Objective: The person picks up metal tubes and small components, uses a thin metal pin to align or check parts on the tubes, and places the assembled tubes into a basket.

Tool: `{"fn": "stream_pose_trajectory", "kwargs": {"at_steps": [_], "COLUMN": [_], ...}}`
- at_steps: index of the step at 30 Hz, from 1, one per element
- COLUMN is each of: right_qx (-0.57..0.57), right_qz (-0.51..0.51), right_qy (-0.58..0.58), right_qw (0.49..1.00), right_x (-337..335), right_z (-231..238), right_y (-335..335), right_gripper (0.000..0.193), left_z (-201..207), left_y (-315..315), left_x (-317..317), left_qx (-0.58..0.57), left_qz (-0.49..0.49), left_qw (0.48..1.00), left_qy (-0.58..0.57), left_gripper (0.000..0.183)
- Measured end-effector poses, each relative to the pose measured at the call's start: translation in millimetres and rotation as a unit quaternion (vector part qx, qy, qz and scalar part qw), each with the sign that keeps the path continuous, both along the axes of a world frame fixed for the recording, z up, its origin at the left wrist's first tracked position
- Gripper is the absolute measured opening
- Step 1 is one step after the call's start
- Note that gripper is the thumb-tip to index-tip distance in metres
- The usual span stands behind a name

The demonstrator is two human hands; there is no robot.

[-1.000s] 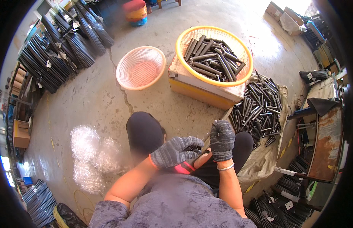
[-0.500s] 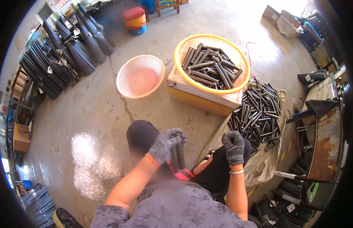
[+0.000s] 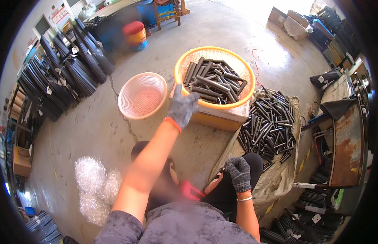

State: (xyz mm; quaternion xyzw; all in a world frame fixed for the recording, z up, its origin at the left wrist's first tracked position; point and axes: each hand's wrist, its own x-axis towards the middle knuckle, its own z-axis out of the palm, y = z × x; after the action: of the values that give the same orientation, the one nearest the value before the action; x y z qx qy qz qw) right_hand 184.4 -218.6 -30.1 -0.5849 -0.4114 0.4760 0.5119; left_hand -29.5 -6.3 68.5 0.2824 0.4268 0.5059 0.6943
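Observation:
My left hand (image 3: 182,110), in a grey glove with an orange cuff, reaches to the near left rim of an orange plastic basket (image 3: 249,94). Its fingers are apart and I see nothing held in them. Short dark tubes (image 3: 212,83) fill that basket in a loose heap, some lying right beside the fingertips. Over my right knee my right hand (image 3: 238,175), gloved the same way, is closed; whatever it may hold is hidden by the fingers. A pile of similar dark tubes (image 3: 270,122) lies past it on a beige sheet (image 3: 274,185).
The orange basket rests on a cardboard box (image 3: 221,118). A pink basket (image 3: 143,96) stands on the floor to its left. Clear plastic wrap (image 3: 91,183) lies near my left side. Bundles of long dark rods (image 3: 51,81) lean at the far left; a rusty metal panel (image 3: 348,142) stands at the right.
My left hand has gone forward from my lap to the basket and has opened, letting go of the dark tubes it held. The right hand has stayed closed over the knee.

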Motion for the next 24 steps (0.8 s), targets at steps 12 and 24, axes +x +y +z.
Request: {"fn": "stream_pose_trajectory", "kwargs": {"at_steps": [12, 24], "right_qx": [0.031, -0.008], "right_qz": [0.139, 0.211], "right_qy": [0.552, 0.440], "right_qw": [0.822, 0.873], "right_x": [-16.7, -31.7], "right_z": [41.2, 29.6], "right_y": [27.2, 23.1], "right_gripper": [0.014, 0.025], "left_z": [-75.4, -65.6], "left_y": [-104.2, -122.1], "left_x": [-20.7, -0.2], "left_qx": [0.078, 0.017], "left_qz": [-0.231, -0.305], "left_qw": [0.962, 0.946], "left_qy": [0.125, 0.105], "left_gripper": [0.036, 0.025]}}
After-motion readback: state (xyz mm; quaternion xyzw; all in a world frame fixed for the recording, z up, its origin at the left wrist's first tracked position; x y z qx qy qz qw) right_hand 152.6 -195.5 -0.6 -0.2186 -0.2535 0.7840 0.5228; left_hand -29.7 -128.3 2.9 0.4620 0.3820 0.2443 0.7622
